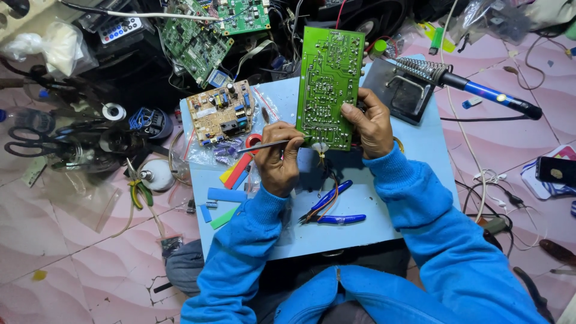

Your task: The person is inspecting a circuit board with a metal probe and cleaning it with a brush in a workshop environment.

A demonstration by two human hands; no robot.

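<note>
My left hand (pixel 277 161) pinches slim tweezers (pixel 270 144), their tips pointing right at the lower edge of the green circuit board (pixel 329 84). It stands lengthwise away from me, gripped by my right hand (pixel 371 125), apparently thumb on top.

Bright blue long-sleeved sweatshirt, soft fleece-like fabric, creased at the elbows. Ribbed cuffs sit at both wrists, just behind the left hand (pixel 277 161) and the right hand (pixel 370 125). Both hands bare, no gloves. Dark grey trousers show below the sweatshirt at the lap.
</note>
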